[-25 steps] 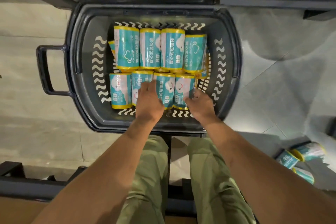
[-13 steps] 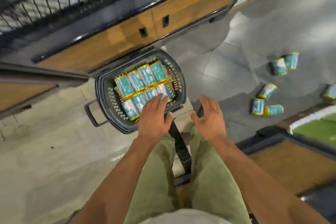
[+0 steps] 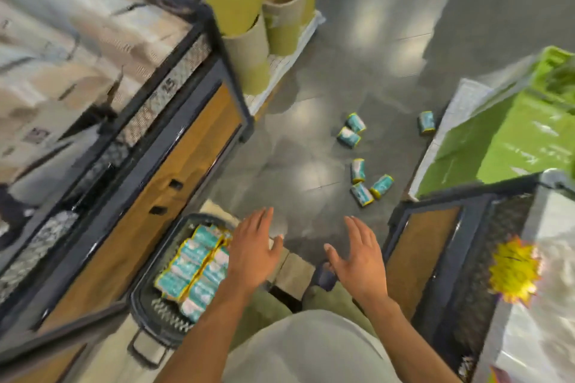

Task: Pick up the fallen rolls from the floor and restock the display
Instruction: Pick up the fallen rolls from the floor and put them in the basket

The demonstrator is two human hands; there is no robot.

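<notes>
Six fallen rolls (image 3: 357, 170) lie well ahead of the left hand (image 3: 253, 246) and right hand (image 3: 357, 253), both spread and empty, so it seems best to step closer and take the nearest cluster for the basket (image 3: 146, 298) just beside the left hand.

I see left hand (image 3: 253, 247) lift off packed rolls (image 3: 193, 267), fingers now straight. Right hand (image 3: 357, 253) lifts clear too, palm open above floor. View swings up and right: basket (image 3: 168, 312) slides to lower left, fallen rolls (image 3: 357, 169) come up ahead of hands.
</notes>
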